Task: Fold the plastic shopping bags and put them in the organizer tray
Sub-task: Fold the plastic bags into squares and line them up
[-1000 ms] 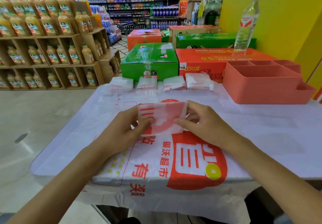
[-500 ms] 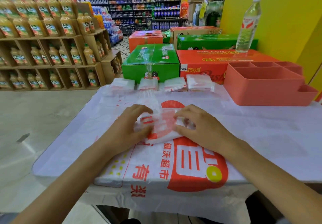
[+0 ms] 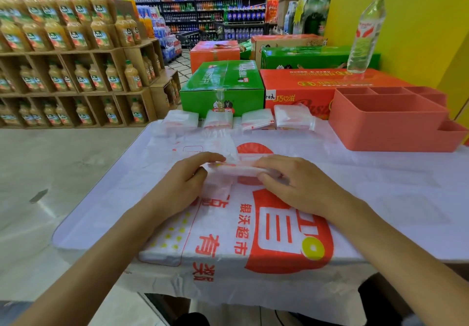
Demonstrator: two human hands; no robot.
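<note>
A small folded white-and-red plastic bag [image 3: 236, 169] is held flat and edge-on just above the table, pinched between my left hand [image 3: 181, 186] at its left end and my right hand [image 3: 297, 186] at its right end. Under them a large unfolded bag [image 3: 253, 239] with red print lies spread over the white table [image 3: 406, 198] and hangs over its near edge. Several folded bags [image 3: 256, 120] lie in a row along the far edge. The coral organizer tray [image 3: 390, 132] stands at the far right, and no bags show in its visible compartments.
Green [image 3: 223, 84] and orange [image 3: 317, 84] cartons stand right behind the table. A clear water bottle [image 3: 365, 33] stands on the orange carton. Juice-bottle shelves [image 3: 76, 59] fill the left, beyond open floor. A yellow wall [image 3: 418, 21] is at the right.
The small bag was upright between my fingers, then pressed down on the table; now it is folded narrower and held flat and thin between both hands, slightly farther from me.
</note>
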